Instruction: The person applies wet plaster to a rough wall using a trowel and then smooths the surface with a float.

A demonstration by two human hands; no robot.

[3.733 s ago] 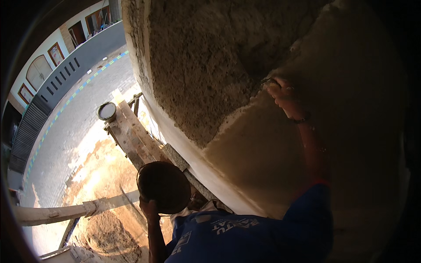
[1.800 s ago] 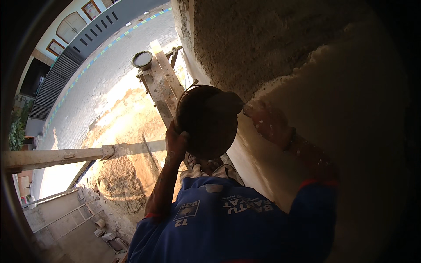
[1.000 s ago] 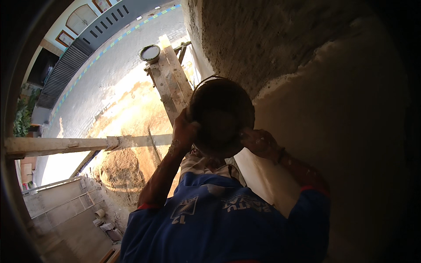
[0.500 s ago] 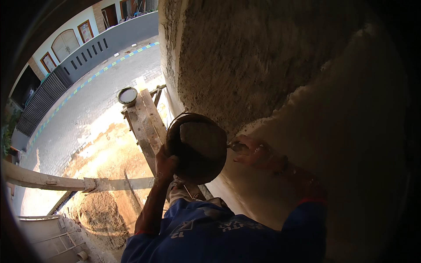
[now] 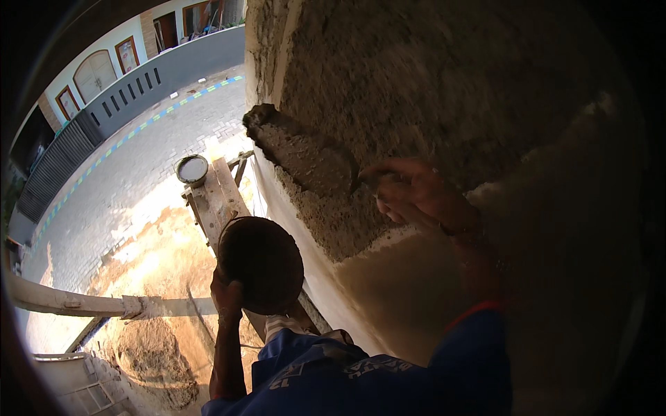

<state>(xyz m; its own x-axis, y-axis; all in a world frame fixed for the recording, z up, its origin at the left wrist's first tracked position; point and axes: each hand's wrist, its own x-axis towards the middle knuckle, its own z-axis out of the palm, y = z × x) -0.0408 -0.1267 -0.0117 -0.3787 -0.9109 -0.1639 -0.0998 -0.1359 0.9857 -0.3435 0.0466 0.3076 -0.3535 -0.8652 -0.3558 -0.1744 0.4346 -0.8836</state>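
My right hand (image 5: 409,194) is closed on the handle of a trowel (image 5: 305,152), whose blade carries wet grey mortar up against the rough patch of wall (image 5: 444,83) near its outer edge. Much of the handle is hidden by my fingers. Below that, my left hand (image 5: 227,295) grips the rim of a dark round bucket (image 5: 260,263); its inside is in shadow. Smoother plaster (image 5: 409,291) lies below and right of the rough patch, bordered by a ragged line.
A second bucket (image 5: 191,168) with greyish contents sits at the far end of a wooden plank (image 5: 225,191). A beam (image 5: 83,305) crosses at lower left above a sand pile (image 5: 152,353). Beyond are a paved road (image 5: 132,180) and a grey boundary wall (image 5: 166,62).
My right hand has moved up from the bucket, bringing the loaded trowel to the rough wall. The bucket in my left hand has shifted left and down since half a second ago.
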